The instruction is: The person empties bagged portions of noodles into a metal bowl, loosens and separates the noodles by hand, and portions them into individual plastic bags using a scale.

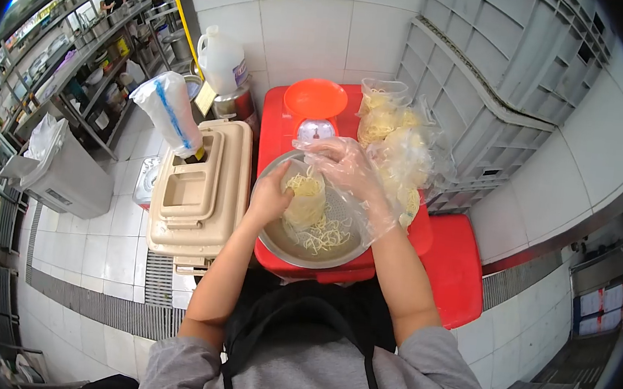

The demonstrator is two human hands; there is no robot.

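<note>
Over a round metal bowl (277, 242), my left hand (271, 197) grips the left side of a clear plastic bag of noodles (305, 201). My right hand (344, 166), in a clear plastic glove, has its fingers at the bag's upper edge, closed around the plastic. Loose noodles (325, 235) lie in the bowl below the bag. Just behind the bowl stands a scale (316, 130) with an orange-red pan (316, 100). Several filled bags of noodles (389, 125) are piled to the right of the scale.
The bowl rests on a red surface (275, 142). At the left is a beige lidded container (195, 230), with a white jug (221, 62) behind it. Grey crates (480, 83) are stacked at the back right. A grey bin (73, 179) and metal shelves (88, 60) stand farther left.
</note>
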